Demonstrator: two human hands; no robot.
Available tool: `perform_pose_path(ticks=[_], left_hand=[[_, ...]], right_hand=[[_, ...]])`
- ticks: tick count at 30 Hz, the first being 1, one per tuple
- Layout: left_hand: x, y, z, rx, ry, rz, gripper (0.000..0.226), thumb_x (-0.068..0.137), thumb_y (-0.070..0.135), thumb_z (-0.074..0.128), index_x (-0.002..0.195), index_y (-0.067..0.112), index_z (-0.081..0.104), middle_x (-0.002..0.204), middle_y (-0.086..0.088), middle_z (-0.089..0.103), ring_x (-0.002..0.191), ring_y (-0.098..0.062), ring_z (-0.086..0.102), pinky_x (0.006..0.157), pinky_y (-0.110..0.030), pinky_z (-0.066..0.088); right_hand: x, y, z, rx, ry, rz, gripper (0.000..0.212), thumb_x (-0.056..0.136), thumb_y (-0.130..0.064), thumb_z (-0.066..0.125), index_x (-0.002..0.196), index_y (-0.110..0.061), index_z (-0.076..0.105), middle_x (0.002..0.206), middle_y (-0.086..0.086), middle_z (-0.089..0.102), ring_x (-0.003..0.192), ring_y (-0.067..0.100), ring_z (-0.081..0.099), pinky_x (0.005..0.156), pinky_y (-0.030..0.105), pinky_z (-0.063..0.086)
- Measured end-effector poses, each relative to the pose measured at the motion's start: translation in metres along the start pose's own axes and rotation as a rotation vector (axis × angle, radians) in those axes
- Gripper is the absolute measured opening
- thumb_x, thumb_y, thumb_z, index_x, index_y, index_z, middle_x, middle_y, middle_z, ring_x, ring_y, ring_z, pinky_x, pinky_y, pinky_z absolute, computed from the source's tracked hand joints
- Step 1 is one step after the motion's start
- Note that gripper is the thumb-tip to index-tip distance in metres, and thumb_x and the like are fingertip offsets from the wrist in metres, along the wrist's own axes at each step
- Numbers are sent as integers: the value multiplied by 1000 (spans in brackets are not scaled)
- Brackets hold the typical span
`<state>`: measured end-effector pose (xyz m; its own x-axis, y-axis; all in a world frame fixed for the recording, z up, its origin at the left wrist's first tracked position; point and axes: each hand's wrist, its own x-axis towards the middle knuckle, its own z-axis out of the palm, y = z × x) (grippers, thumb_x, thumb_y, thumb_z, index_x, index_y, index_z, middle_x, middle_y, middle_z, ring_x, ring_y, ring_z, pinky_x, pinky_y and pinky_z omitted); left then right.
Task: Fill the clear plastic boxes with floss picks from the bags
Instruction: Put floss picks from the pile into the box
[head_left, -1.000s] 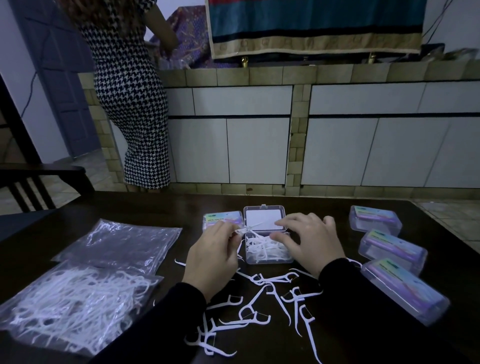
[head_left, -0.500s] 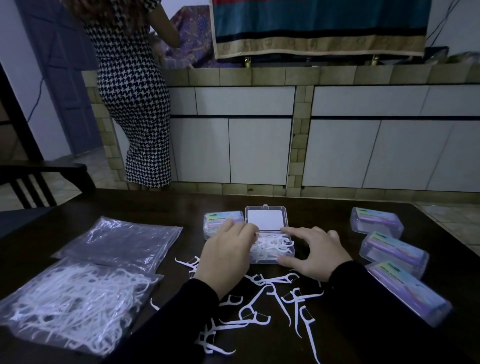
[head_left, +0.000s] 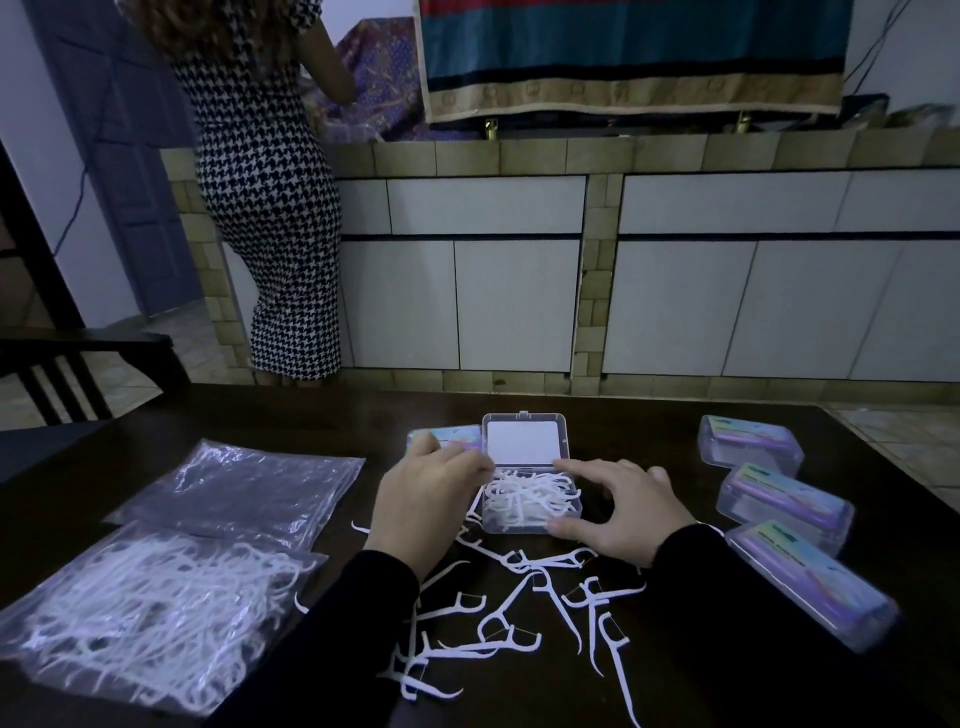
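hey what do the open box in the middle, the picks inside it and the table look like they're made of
Open box: clear hard plastic, glossy; the picks show through its walls and its hinged lid stands up stiffly.
Picks: white, matte, thin and moulded, probably plastic.
Table: dark, smooth, slightly shiny, possibly polished wood or laminate; the dim light hides any grain.

I have a single wide-angle view from a head-worn camera, looking forward and down from close above the dark wooden table (head_left: 649, 421), with white tiled cabinets (head_left: 519, 301) facing me well beyond its far edge.
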<state>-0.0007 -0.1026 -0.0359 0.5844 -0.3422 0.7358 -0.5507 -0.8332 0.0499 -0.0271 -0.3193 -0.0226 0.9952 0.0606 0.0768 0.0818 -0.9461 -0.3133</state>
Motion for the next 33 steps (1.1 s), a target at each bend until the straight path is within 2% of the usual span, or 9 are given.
perform_pose_path(ticks=[5,10,13,15,17,20,22,26,33], left_hand=[[2,4,-1,-111,53,-79,3,84,19,71,85,22,69,84,10,68,80,-16,49,56,-28,45],[2,14,6,-231,-108,42,9,86,32,67,91,27,73,99,14,67,90,-9,47,70,-25,45],[4,15,8,-268,-150,-4,17,88,36,64,102,29,72,112,16,66,93,-5,42,77,-26,45],[7,15,6,-337,-239,-14,22,90,32,62,110,31,69,119,19,63,96,-4,41,82,-26,45],[11,10,-1,-467,-417,-65,31,90,27,61,119,39,64,125,22,57,99,0,40,88,-28,44],[14,1,-7,-466,-541,-171,40,88,31,64,124,48,56,116,17,47,104,-2,43,96,-30,44],[15,4,-7,-385,-544,-169,39,89,36,63,125,47,55,108,18,44,98,-2,42,94,-28,44],[18,16,-4,-272,-464,13,34,93,45,53,126,38,59,124,22,58,94,2,31,81,-19,35],[23,18,4,-237,-435,-23,31,92,48,52,118,36,65,117,18,64,101,-1,37,81,-21,39]], right_hand=[[0,0,0,-1,3,-4,72,81,-66,58,144,-47,29,148,-9,40,130,16,33,108,40,20],[0,-1,1,-10,5,-15,72,81,-67,58,144,-46,29,148,-8,40,133,17,32,109,41,19],[2,-1,3,-13,12,-23,72,80,-68,57,144,-46,30,147,-9,41,133,16,33,110,42,19],[2,0,4,-17,21,-34,72,80,-69,56,143,-47,30,146,-10,43,130,15,35,109,42,20],[2,1,4,-21,20,-36,72,80,-69,56,143,-47,30,145,-11,44,129,14,36,108,41,21],[1,0,4,-28,20,-29,73,79,-69,57,143,-47,30,145,-10,44,127,14,35,107,40,21],[2,1,3,-27,22,-26,73,79,-69,58,143,-46,30,143,-10,44,126,14,35,107,39,22],[1,1,3,-18,18,-37,72,80,-68,57,143,-46,29,143,-10,45,127,14,36,107,39,21],[3,2,6,-10,14,-39,72,80,-69,56,143,-46,30,146,-13,42,131,13,34,109,41,19]])
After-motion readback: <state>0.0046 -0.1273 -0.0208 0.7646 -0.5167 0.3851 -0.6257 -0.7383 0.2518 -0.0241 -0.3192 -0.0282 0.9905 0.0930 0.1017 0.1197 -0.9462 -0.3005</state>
